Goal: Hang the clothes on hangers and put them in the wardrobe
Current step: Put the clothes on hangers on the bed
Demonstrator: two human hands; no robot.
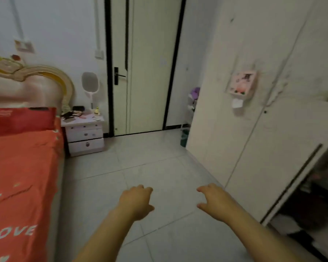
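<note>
Left hand and right hand hover loose — wardrobe upright alongside.

Head view: worn on the head, faces forward and down (wide-angle) toward door.
Nearness: left hand, right hand close, lower centre.

Orange-red bedspread w/ white lettering; cream wardrobe.

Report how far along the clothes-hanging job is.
Done: cannot confirm; the wardrobe is open at its near end, its inside dark and blurred. In hand: nothing; left hand and right hand hover empty and relaxed over the floor. Left: no hanger or loose garment shows, not on the bed either, so any remaining clothes are out of view.
</note>
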